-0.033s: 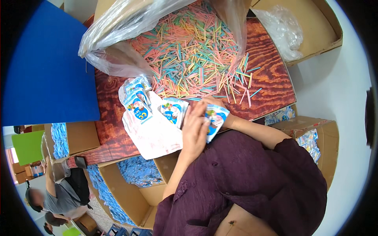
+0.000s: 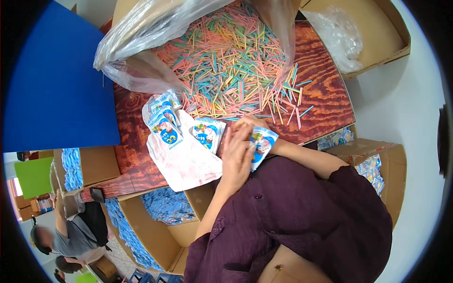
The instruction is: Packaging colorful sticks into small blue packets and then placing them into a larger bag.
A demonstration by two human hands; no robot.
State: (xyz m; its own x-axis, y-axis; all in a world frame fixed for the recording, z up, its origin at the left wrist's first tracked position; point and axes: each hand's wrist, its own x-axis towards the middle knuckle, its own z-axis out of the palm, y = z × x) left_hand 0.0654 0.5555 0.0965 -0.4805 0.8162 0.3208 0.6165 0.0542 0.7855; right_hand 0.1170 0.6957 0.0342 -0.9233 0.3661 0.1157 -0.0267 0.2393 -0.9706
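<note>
In the head view, my only one, I find the printed packet (image 2: 264, 143) between the two hands, at the near edge of the surface (image 2: 325, 94), beside the dark shirt (image 2: 302, 203). On the left hand (image 2: 237, 159) the fingers lie bent and close together by the packet's left edge; the right hand (image 2: 257, 122) is partly hidden behind it. I can't tell how far either hand is closed, or which has hold. I judge the packet light, its film slick and easily creased, so I favour a soft pinch at the blue-trimmed end, never squeezing its middle.
</note>
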